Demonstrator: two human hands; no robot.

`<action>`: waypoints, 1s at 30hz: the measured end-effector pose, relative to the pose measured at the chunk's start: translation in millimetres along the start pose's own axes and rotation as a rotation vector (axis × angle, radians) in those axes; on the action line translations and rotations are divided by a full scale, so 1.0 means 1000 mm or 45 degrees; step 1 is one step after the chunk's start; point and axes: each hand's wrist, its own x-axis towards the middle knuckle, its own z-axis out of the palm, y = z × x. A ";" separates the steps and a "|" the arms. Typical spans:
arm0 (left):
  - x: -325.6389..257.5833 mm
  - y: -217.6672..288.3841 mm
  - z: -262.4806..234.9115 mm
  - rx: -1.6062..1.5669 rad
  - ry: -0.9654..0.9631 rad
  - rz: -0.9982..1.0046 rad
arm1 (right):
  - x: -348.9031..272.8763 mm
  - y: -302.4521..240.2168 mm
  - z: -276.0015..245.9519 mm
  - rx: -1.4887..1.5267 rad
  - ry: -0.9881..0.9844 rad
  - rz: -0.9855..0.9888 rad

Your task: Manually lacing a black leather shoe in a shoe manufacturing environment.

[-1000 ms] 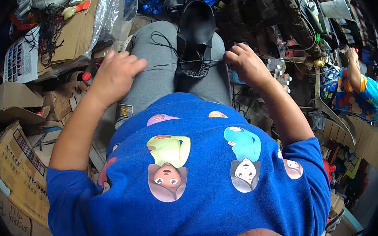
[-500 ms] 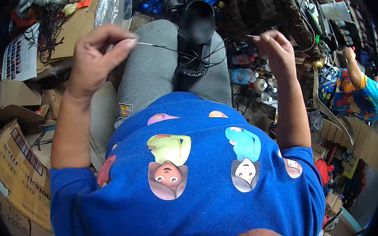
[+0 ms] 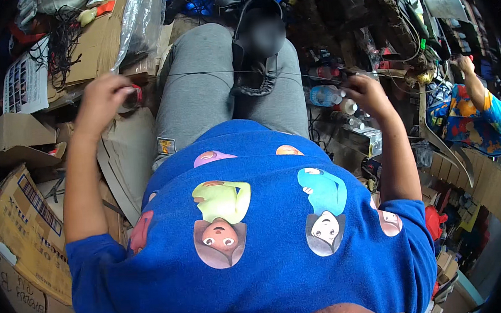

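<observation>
A thin black thread (image 3: 197, 73) runs nearly straight across above my thighs, through or past a black shoe-like piece (image 3: 265, 83). That piece sits between my knees, with a gathered, stitched-looking edge toward me; its upper middle is blurred. Out to the left, my left hand (image 3: 104, 102) is closed in a pinch on one end of the thread, slightly smeared by motion. My right hand (image 3: 368, 93) pinches the other end, out past my right knee. The fingertips of both hands are partly hidden, so whatever tips the thread ends does not show.
Cardboard boxes (image 3: 24, 233) and a flat board (image 3: 123, 172) lie at my left. Plastic bottles (image 3: 323, 96) stand by my right knee. A curved blade-like strip (image 3: 437, 142) is farther right. Another person in a colourful shirt (image 3: 476, 118) is at the far right.
Both hands have moved apart and lower, left hand leftward. The slack loops of thread at the black piece have drawn out nearly straight. Pale needle-like tips at both hands no longer show.
</observation>
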 end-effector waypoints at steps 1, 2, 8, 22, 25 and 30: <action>-0.009 -0.017 -0.011 0.105 0.050 -0.128 | -0.010 0.037 0.002 -0.071 0.059 0.105; -0.019 -0.036 -0.022 0.252 0.089 -0.196 | -0.024 0.078 0.003 -0.108 0.135 0.165; -0.046 -0.028 -0.028 0.543 -0.006 -0.398 | -0.049 0.112 0.005 -0.157 0.063 0.405; 0.134 0.121 0.109 -0.313 -0.142 0.617 | 0.065 -0.091 0.026 0.554 0.067 -0.438; 0.143 0.125 0.109 -0.542 -0.355 0.274 | 0.068 -0.089 0.031 0.439 0.106 -0.464; 0.150 0.125 0.109 -0.458 -0.326 0.231 | 0.069 -0.091 0.036 0.486 -0.005 -0.509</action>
